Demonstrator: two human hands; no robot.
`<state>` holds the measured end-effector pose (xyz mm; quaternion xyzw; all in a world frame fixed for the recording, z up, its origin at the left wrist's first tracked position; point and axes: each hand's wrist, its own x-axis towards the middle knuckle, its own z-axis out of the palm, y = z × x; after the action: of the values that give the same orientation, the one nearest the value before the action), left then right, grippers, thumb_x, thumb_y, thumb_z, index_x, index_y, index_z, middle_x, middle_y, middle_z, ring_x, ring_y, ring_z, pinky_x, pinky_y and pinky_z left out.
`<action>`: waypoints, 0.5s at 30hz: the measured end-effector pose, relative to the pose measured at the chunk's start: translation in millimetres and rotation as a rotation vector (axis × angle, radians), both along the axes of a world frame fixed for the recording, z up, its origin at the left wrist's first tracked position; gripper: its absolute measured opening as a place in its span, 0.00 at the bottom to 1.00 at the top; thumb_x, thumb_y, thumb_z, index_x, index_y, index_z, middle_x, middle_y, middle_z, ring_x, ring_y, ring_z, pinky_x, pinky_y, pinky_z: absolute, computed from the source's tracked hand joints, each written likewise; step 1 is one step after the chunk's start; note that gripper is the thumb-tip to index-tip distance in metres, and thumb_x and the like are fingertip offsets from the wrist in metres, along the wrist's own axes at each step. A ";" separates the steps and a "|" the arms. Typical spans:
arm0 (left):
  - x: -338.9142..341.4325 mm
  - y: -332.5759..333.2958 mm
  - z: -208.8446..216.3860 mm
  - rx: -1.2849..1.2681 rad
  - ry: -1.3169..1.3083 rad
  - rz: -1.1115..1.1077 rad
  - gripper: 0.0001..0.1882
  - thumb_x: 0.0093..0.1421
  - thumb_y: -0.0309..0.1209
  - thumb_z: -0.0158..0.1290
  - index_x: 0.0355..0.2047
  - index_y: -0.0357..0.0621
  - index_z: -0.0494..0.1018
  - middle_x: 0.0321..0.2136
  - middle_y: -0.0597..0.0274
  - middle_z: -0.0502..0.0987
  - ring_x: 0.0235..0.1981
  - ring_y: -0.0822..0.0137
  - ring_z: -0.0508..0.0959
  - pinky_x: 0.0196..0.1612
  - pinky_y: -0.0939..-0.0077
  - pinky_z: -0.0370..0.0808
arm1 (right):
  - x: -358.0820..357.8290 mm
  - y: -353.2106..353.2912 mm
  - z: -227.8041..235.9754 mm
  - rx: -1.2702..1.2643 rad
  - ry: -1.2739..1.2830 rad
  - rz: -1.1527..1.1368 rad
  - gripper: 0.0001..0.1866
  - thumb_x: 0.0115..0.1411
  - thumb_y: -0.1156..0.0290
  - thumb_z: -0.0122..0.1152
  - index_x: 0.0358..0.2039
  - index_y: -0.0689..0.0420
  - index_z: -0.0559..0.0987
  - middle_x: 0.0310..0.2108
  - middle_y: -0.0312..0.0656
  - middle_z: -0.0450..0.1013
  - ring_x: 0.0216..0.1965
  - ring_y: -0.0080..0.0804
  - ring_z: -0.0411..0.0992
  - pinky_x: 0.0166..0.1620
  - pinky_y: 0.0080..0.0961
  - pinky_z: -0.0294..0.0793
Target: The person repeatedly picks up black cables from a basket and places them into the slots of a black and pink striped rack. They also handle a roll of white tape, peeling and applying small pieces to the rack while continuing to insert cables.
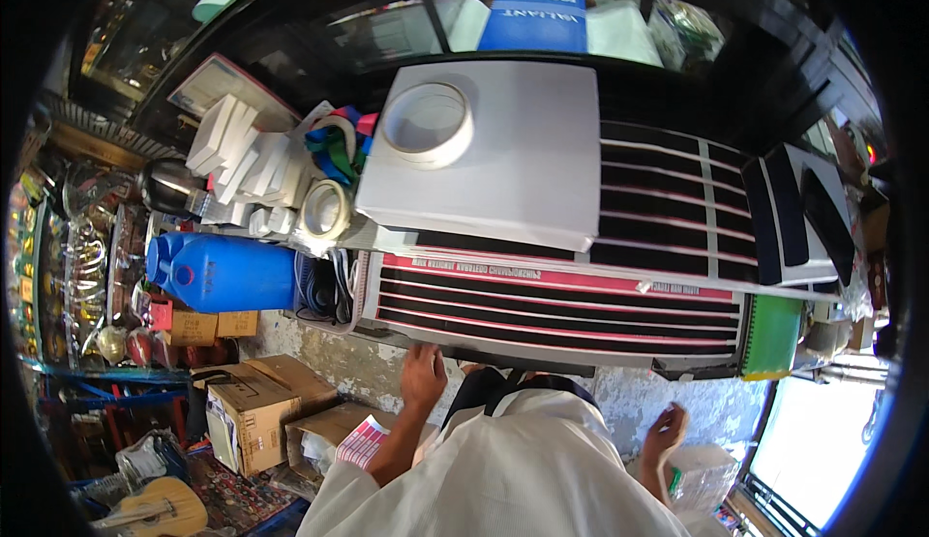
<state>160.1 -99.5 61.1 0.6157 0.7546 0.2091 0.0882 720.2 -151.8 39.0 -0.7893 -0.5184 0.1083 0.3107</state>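
My left hand (422, 380) is at the front edge of the lower board, its fingertips close to that edge and nothing visible in it. Lower right, my right hand (666, 430) hangs in the air beside my body, fingers loosely bent and apart, holding nothing that I can make out. In front of me lies a long printed sheet (561, 313) with black bands and thin red and white lines. Behind it, a similar striped sheet (668, 193) lies partly under a white box (523, 150). A wide roll of tape (463, 135) rests on this box.
A smaller tape roll (325, 210), white blocks (223, 135) and coloured ribbons (334, 164) sit at the left, above a blue jerrycan (242, 274). A phone (825, 213) and a green notebook (771, 336) are at the right. Cardboard boxes (256, 416) and a guitar (160, 510) occupy the lower left.
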 end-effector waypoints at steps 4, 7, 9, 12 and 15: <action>-1.4 -36.2 4.9 -0.215 -0.247 0.265 0.10 0.69 0.26 0.61 0.49 0.40 0.83 0.42 0.39 0.86 0.42 0.36 0.86 0.46 0.43 0.83 | -74.6 -1.4 10.2 -0.107 0.135 0.338 0.11 0.69 0.81 0.61 0.51 0.61 0.83 0.35 0.46 0.75 0.32 0.37 0.74 0.37 0.38 0.75; -37.8 -35.4 9.4 -0.063 -0.256 0.396 0.09 0.68 0.26 0.62 0.48 0.40 0.84 0.39 0.41 0.87 0.36 0.39 0.86 0.40 0.46 0.83 | -104.6 26.4 20.9 -0.039 0.146 0.376 0.12 0.70 0.80 0.61 0.53 0.61 0.81 0.36 0.47 0.75 0.32 0.38 0.73 0.36 0.39 0.74; -80.5 -22.7 17.1 0.116 -0.174 0.480 0.07 0.69 0.27 0.63 0.46 0.40 0.84 0.36 0.45 0.84 0.31 0.44 0.84 0.36 0.52 0.80 | -122.5 46.9 27.0 0.035 0.122 0.386 0.12 0.71 0.79 0.62 0.54 0.61 0.80 0.37 0.47 0.74 0.32 0.37 0.73 0.36 0.38 0.74; -157.5 1.1 31.0 0.228 -0.079 0.602 0.10 0.69 0.26 0.64 0.49 0.40 0.82 0.40 0.46 0.82 0.39 0.44 0.84 0.44 0.51 0.79 | -144.5 69.6 38.9 0.105 0.090 0.435 0.11 0.73 0.77 0.62 0.54 0.61 0.80 0.38 0.47 0.74 0.31 0.35 0.71 0.35 0.34 0.73; -229.8 25.3 37.2 0.063 0.020 0.588 0.19 0.67 0.29 0.66 0.57 0.43 0.80 0.45 0.46 0.81 0.48 0.41 0.82 0.51 0.49 0.79 | -184.6 87.3 34.8 -0.014 0.138 0.519 0.08 0.74 0.75 0.62 0.50 0.59 0.82 0.39 0.45 0.78 0.33 0.36 0.77 0.35 0.33 0.76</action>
<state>-69.8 -74.2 98.3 0.3750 0.8946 0.2429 -0.0029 535.7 -64.5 73.8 -0.6230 -0.6801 0.2416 0.3017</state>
